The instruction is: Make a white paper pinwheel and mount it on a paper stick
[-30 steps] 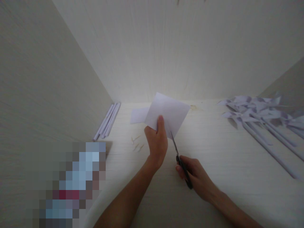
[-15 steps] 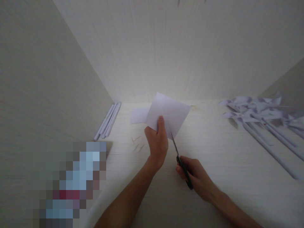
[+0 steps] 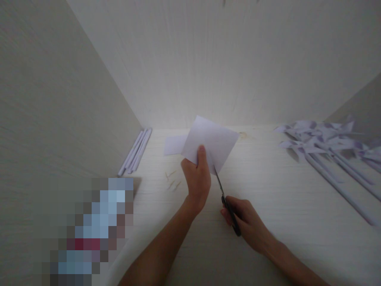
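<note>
My left hand [image 3: 197,176] grips a square sheet of white paper [image 3: 212,137] near its lower edge, thumb on top and the other fingers hidden beneath. In my right hand [image 3: 245,216] is a pair of scissors [image 3: 230,216] with black handles. Their blades reach into the paper from its lower corner, to the right of my left thumb. Behind the held sheet, another piece of white paper [image 3: 173,145] lies flat on the table, partly covered.
Several rolled paper sticks [image 3: 137,151] lie at the left wall. Several paper pinwheels [image 3: 315,143] on sticks lie at the right. Small thin bits [image 3: 172,180] are scattered left of my hand. A pixelated, unrecognisable object [image 3: 98,226] stands at the lower left.
Almost nothing differs. Both hands, the paper and the scissors stay in nearly the same place; the scissor handles have shifted very slightly.
</note>
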`<action>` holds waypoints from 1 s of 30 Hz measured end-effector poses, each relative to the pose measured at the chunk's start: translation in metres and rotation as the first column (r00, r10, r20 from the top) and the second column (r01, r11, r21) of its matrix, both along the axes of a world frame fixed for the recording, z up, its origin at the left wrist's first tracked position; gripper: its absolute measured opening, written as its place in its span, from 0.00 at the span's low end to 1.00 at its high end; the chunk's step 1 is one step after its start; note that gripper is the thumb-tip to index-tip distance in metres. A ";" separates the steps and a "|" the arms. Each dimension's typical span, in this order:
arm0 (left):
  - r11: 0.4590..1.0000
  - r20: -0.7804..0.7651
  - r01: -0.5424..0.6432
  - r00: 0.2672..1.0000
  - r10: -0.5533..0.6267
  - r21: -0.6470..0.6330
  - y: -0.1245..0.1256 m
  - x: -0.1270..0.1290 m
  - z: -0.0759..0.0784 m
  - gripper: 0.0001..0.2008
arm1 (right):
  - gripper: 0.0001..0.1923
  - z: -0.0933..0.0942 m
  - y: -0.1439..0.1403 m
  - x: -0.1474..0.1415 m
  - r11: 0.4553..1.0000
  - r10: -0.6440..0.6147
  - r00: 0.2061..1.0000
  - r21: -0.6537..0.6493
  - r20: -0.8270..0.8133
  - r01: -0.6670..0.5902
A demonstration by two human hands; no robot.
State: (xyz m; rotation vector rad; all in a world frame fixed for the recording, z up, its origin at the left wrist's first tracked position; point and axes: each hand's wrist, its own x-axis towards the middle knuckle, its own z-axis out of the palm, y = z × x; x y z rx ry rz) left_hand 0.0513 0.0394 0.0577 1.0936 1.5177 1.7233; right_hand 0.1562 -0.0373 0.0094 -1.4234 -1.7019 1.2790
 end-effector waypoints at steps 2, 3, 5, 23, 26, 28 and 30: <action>1.000 -0.009 0.001 1.000 0.000 0.005 0.000 0.000 -0.001 0.14 | 0.17 -0.001 0.000 0.000 1.000 -0.002 1.000 0.000 0.006 0.002; 1.000 -0.013 0.004 1.000 -0.004 0.009 0.000 0.000 -0.002 0.14 | 0.17 -0.001 0.000 0.000 1.000 -0.003 1.000 0.000 0.010 0.003; 1.000 -0.017 0.008 1.000 -0.008 0.019 0.001 0.000 -0.002 0.14 | 0.17 -0.002 0.000 0.001 1.000 0.002 1.000 0.005 0.013 -0.002; 0.998 0.058 -0.012 0.998 0.009 0.054 0.004 0.002 -0.005 0.13 | 0.16 -0.005 0.002 0.001 1.000 0.004 1.000 -0.004 -0.014 -0.004; 0.998 0.080 -0.010 0.997 0.005 0.067 0.003 0.003 -0.005 0.13 | 0.17 -0.004 0.002 0.001 1.000 -0.004 1.000 -0.005 -0.014 0.004; 0.997 0.087 0.003 0.996 -0.009 0.075 0.002 0.003 -0.005 0.12 | 0.17 -0.004 0.001 0.001 1.000 -0.011 1.000 -0.001 -0.028 0.011; 0.997 0.093 0.024 0.995 -0.032 0.079 0.000 0.004 -0.005 0.12 | 0.17 -0.003 0.001 0.001 1.000 -0.015 0.999 0.000 -0.048 0.015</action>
